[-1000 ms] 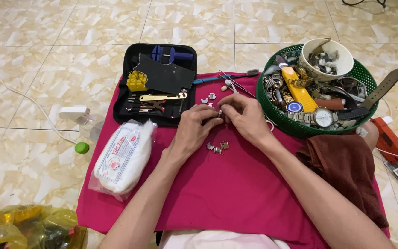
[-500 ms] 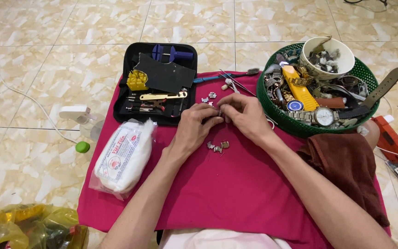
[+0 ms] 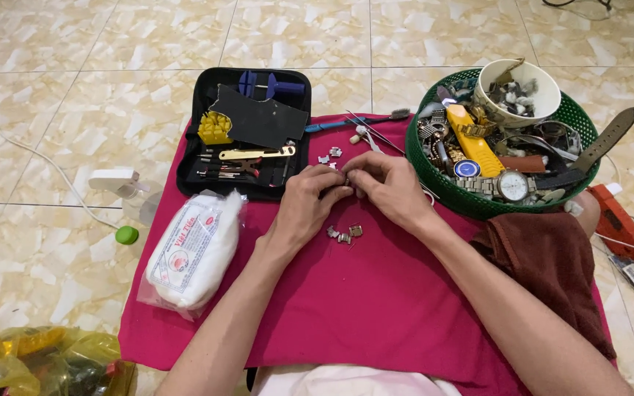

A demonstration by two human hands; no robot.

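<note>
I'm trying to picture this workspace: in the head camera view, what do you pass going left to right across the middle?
Small green cap → white bag of cotton → left hand → right hand → green basket of watch parts → brown cloth → red tool.

Beige marbled tile floor is covered by magenta cloth; black zip tool case, green plastic basket, white cotton bag are laid on it.
</note>
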